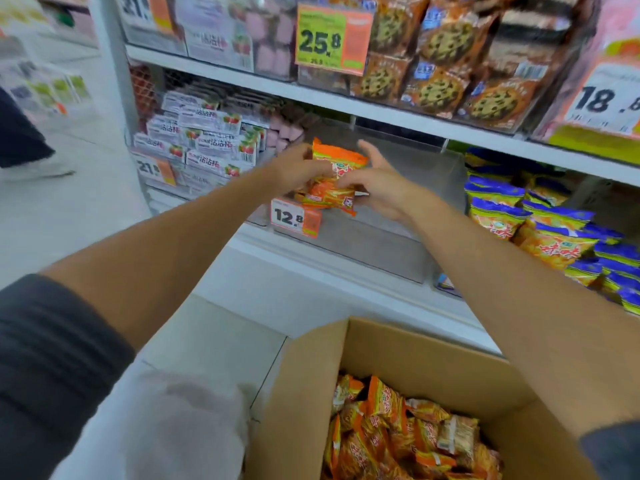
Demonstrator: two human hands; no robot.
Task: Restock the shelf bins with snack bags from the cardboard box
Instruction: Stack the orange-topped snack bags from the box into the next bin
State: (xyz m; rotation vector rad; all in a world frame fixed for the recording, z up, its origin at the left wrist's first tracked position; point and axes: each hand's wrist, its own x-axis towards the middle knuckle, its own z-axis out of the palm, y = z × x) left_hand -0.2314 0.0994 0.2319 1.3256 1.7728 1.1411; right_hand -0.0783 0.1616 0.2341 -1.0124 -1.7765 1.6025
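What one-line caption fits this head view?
The left hand and right hand hold orange snack bags at the clear shelf bin; cardboard box of more bags in the foreground.

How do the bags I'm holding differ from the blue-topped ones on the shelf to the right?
The held bags are mostly orange, top included; the blue-topped bags have a blue band over an orange body. The held bags are gripped by the left hand and right hand above a nearly bare bin; the blue-topped bags lie piled high, untouched. Both are small snack pouches with orange fronts.

Arms outstretched; left hand (297,168), right hand (379,185) gripping.
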